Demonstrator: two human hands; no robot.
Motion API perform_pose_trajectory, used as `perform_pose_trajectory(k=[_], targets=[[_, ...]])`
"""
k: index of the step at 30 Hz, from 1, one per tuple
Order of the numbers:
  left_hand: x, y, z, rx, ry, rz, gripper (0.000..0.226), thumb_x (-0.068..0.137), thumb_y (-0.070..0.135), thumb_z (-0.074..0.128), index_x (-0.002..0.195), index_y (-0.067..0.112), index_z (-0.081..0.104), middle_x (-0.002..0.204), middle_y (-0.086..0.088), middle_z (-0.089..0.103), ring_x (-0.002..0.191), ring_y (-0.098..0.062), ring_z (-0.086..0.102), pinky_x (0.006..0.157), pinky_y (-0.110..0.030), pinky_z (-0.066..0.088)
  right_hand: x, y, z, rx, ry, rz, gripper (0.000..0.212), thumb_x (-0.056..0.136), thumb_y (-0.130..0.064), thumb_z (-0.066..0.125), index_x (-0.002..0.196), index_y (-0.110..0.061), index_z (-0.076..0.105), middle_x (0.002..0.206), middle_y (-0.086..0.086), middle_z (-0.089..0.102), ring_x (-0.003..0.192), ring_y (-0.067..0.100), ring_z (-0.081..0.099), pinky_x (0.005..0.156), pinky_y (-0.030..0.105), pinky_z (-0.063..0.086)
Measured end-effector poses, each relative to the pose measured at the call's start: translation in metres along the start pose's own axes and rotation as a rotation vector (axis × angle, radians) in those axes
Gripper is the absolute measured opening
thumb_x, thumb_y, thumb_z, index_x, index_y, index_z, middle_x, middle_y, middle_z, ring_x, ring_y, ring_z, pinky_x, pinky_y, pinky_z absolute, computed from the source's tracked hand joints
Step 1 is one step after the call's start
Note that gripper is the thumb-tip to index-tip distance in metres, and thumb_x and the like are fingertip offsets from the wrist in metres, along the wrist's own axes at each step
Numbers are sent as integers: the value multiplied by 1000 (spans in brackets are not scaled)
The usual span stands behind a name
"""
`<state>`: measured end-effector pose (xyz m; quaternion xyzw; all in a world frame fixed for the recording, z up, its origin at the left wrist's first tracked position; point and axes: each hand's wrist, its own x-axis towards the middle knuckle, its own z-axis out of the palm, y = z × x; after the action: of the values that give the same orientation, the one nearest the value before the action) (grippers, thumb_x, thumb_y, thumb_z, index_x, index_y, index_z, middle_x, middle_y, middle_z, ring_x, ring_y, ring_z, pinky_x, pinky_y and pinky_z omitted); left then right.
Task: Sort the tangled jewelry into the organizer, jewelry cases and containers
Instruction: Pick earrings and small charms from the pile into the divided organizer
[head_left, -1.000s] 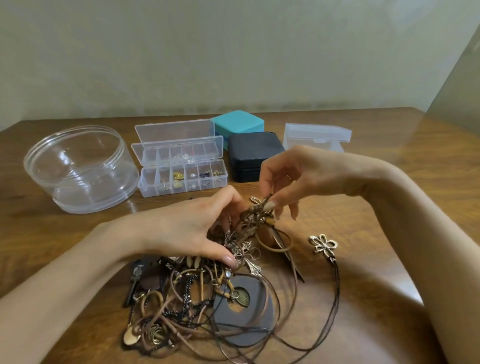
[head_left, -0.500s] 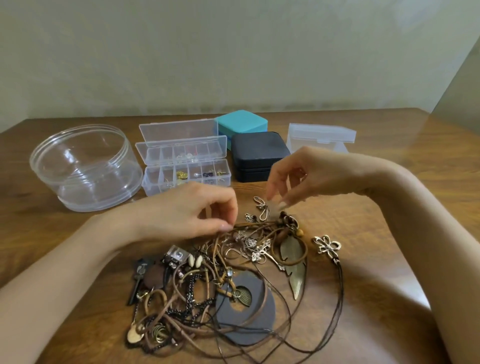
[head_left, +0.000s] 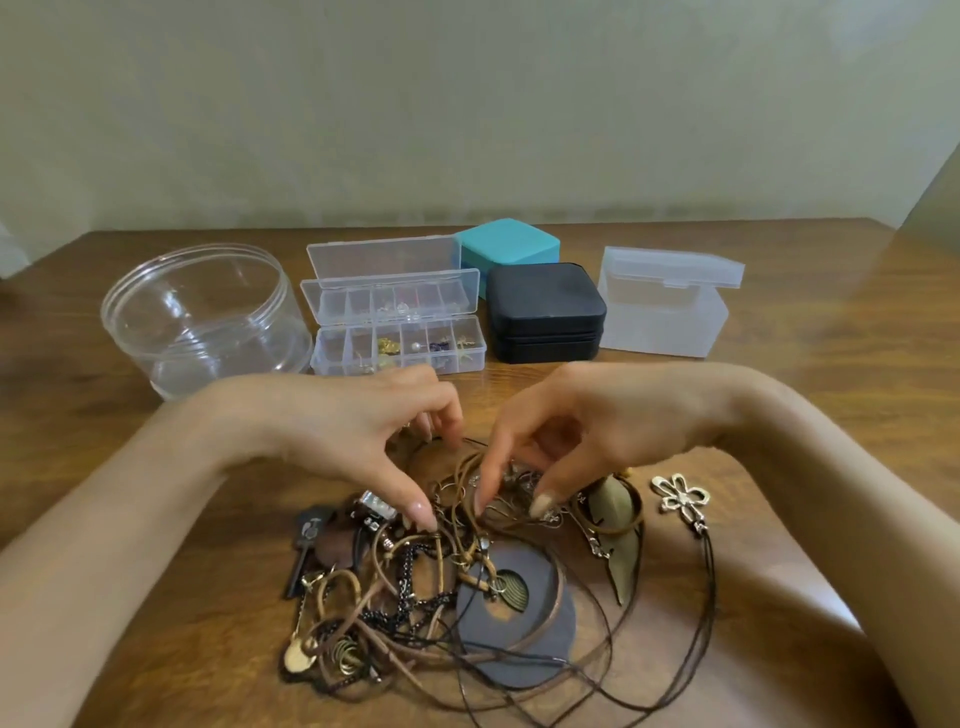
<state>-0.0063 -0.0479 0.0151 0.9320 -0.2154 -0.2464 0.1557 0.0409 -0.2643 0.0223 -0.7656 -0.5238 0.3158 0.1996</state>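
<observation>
A tangled pile of jewelry (head_left: 441, 587) lies on the wooden table (head_left: 831, 322): brown cords, dark chains, a grey disc pendant (head_left: 540, 639), a metal leaf (head_left: 623, 566) and a flower pendant (head_left: 681, 496) on a black cord. My left hand (head_left: 363, 431) and my right hand (head_left: 576, 431) reach down into the top of the pile, fingers spread, fingertips touching cords and small charms. I cannot tell whether either hand pinches a piece. Behind them stands the open clear organizer (head_left: 395, 322) with small pieces in its compartments.
A round clear tub (head_left: 202, 312) stands at the back left. A teal case (head_left: 506, 249), a closed black case (head_left: 545, 312) and a frosted plastic box (head_left: 665, 301) with its lid raised stand at the back right. A wall runs behind the table.
Both hands let the lifted cluster of charms down and have moved onto the pile. The leaf and brown ring now lie on the table at the right.
</observation>
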Motion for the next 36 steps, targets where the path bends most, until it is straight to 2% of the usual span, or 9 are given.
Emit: perform_pose_trajectory(k=[2, 7, 10, 15, 19, 24, 29, 33, 36], targets=[[-1, -1, 0, -4, -25, -11, 52, 73, 45, 74, 110, 45, 36, 112, 32, 31, 110, 19, 31, 83, -4, 35, 4, -1, 4, -69, -52, 22, 25, 86, -12, 66, 106, -28, 68, 85, 16, 57, 66, 13, 48, 60, 15, 38], [-4, -3, -1, 7, -56, -40, 55, 71, 40, 77, 107, 42, 36, 112, 27, 31, 110, 14, 32, 89, -10, 36, -8, 7, -7, -114, -46, 172, 21, 85, -12, 67, 91, -31, 72, 85, 7, 59, 66, 0, 47, 63, 14, 36], [-6, -3, -1, 1, -58, -58, 52, 71, 38, 78, 104, 41, 37, 111, 24, 34, 109, 8, 36, 94, -18, 39, -11, 7, -9, -75, 6, 123, 21, 84, -13, 68, 96, -30, 72, 81, 3, 58, 64, 1, 47, 60, 14, 37], [-4, -3, -3, -54, -9, -45, 38, 81, 19, 71, 100, 37, 43, 105, 19, 41, 88, 16, 47, 76, -11, 46, 2, -6, 5, -9, -94, -58, 29, 88, -10, 63, 112, -27, 67, 83, 16, 55, 67, 20, 46, 61, 18, 36], [-4, -4, -5, -123, -5, -67, 34, 82, 6, 67, 100, 28, 48, 100, 15, 46, 69, 22, 50, 63, -6, 45, -4, 0, 1, -49, -117, 26, 25, 89, -10, 62, 102, -28, 72, 84, -14, 58, 71, 6, 48, 64, 17, 36], [-7, -2, -6, -174, -13, -76, 34, 83, 7, 67, 104, 27, 50, 104, 9, 53, 70, 18, 55, 61, -6, 45, -6, 3, -5, 54, 3, -2, 21, 82, -22, 71, 100, -33, 70, 73, 3, 55, 63, 11, 48, 60, 23, 40], [-12, 7, -10, -264, 10, -22, 32, 86, 2, 61, 109, 22, 52, 103, 11, 60, 81, 13, 61, 67, -8, 48, 4, -3, 5, -19, -69, 80, 25, 79, -26, 73, 102, -33, 67, 67, -5, 52, 59, 3, 47, 57, 17, 38], [-14, 4, -16, -284, 268, 34, 21, 84, 3, 63, 99, 17, 56, 98, 6, 62, 87, -1, 64, 77, -24, 56, 5, 3, 2, -38, 188, 72, 12, 80, -26, 72, 91, -29, 70, 61, -12, 52, 54, 2, 48, 52, 13, 37], [-18, -5, -18, -246, 195, -60, 20, 83, 11, 66, 98, 18, 55, 95, 2, 64, 82, -8, 66, 71, -26, 57, 8, 5, 3, -64, 344, 38, 9, 80, -25, 72, 88, -29, 70, 59, -15, 53, 53, 2, 47, 51, 13, 36]])
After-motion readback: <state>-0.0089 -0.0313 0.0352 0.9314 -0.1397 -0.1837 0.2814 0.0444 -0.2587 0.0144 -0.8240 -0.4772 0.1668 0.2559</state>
